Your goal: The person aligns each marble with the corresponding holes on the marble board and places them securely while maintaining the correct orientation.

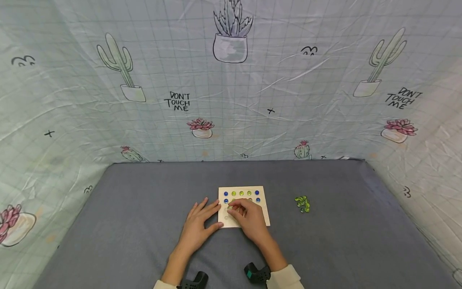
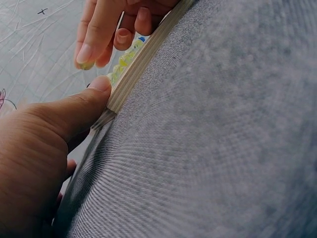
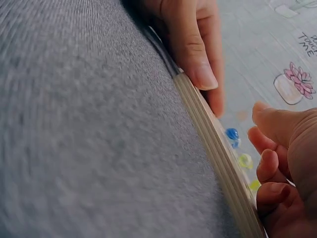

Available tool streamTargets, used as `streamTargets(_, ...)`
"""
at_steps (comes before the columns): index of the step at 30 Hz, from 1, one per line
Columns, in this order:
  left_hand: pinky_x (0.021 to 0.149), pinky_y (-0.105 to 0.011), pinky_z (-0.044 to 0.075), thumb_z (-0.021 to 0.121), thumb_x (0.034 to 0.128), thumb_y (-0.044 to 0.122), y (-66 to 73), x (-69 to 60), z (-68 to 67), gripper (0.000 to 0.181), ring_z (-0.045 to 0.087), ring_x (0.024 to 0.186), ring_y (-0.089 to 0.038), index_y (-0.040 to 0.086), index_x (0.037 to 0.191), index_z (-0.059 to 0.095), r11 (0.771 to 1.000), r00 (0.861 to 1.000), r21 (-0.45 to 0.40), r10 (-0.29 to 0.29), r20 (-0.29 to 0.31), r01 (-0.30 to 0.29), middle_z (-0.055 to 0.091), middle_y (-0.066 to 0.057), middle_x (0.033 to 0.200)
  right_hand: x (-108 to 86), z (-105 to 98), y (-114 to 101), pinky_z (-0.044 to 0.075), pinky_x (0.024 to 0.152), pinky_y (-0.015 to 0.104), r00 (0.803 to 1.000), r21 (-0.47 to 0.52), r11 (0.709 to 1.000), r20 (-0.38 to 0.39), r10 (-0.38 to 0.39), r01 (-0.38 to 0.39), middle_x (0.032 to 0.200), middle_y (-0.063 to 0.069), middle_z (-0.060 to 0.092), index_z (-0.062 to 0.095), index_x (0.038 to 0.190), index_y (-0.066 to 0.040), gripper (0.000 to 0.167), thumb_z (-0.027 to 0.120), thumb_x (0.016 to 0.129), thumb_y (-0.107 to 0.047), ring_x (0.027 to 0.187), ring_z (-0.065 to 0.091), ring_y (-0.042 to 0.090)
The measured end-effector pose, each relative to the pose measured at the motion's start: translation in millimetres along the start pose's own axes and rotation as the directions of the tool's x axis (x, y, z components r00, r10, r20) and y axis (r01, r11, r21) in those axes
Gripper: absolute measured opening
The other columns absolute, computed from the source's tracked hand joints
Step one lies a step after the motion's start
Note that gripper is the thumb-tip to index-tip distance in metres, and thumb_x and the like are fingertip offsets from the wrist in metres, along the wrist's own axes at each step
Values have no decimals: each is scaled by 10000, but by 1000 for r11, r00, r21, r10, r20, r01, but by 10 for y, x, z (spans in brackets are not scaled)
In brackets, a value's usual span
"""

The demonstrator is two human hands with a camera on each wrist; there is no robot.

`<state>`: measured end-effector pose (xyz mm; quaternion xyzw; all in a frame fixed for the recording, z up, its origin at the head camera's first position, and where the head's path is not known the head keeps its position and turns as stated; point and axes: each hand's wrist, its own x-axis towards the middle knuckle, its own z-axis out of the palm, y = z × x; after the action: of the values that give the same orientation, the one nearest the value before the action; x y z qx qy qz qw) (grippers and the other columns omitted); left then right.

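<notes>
A small pale wooden board (image 1: 266,218) lies on the cloth, with rows of round hollows. Translucent blue beads (image 1: 225,193) sit in its side columns and yellow-green beads (image 1: 241,193) between them, in the far rows. My left hand (image 1: 196,224) rests at the board's left side, fingers spread, with the thumb tip (image 2: 101,84) on its near corner. Above the board's left part, my right hand (image 1: 250,218) pinches a yellow-green bead (image 2: 86,65) between thumb and fingers. That hand hides much of the board's middle and near rows.
To the right of the board lies a loose heap of yellow-green beads (image 1: 303,204). Grey cloth (image 1: 144,208) covers the table. A printed fabric backdrop (image 1: 231,88) rises behind it and along both sides.
</notes>
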<state>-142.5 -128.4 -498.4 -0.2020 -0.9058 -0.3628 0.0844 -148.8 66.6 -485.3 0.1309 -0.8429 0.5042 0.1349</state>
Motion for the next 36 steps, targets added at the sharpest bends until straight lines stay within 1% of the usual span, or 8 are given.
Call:
streamTargets(4,1160,-520,146,748,794,387,-8,-2,5,580,334,1369,-309,142,1304,622,1000,1000,-2,1,-1,-1,529,-3,1383,0,27,-4,407,482,198,1000,-19,1000,0,-10,10,737,-146,571,723,945,-146,129,760,825,-177,566,458,42)
streamTargets(9,1164,-508,139,740,801,403,-9,7,2,582,331,1373,-296,149,1310,618,1000,1000,-5,-2,1,2,524,6,1387,-1,55,6,352,469,191,1000,-97,995,-5,-15,15,706,-149,538,726,935,-160,139,774,810,-194,545,410,26)
streamTargets(15,1167,-502,135,754,793,387,-3,6,4,584,330,1373,-295,143,1307,621,1000,1000,-4,-6,10,6,527,10,1383,-24,92,27,304,459,177,1000,-231,973,-9,-21,19,689,-161,514,731,938,-191,171,796,787,-236,529,373,3)
streamTargets(19,1165,-504,137,758,789,386,-14,5,15,586,333,1372,-295,145,1306,621,1000,1000,4,-8,4,8,529,11,1381,-21,116,32,297,455,180,999,-287,958,-22,-30,22,702,-162,525,735,949,-204,179,796,788,-251,528,373,0)
streamTargets(22,1166,-502,138,760,783,387,-25,4,20,592,334,1371,-296,146,1306,621,1000,1000,6,-3,-4,3,529,12,1380,-13,131,33,298,449,182,999,-304,953,-31,-22,11,704,-165,525,736,951,-213,182,797,786,-259,525,373,-1)
streamTargets(27,1168,-493,139,766,776,384,-35,-1,17,597,336,1371,-296,146,1305,622,1000,1000,9,3,-13,-3,532,16,1378,-4,143,9,295,433,187,999,-305,952,-37,1,-12,700,-169,526,739,949,-215,178,795,787,-262,519,373,0)
streamTargets(36,1166,-498,142,763,781,383,-16,-9,13,590,333,1371,-298,148,1304,623,1000,1000,-2,-1,-10,1,530,12,1379,-15,129,-3,302,435,183,999,-303,953,-41,-22,9,714,-150,558,751,947,-200,178,802,779,-231,519,379,-2)
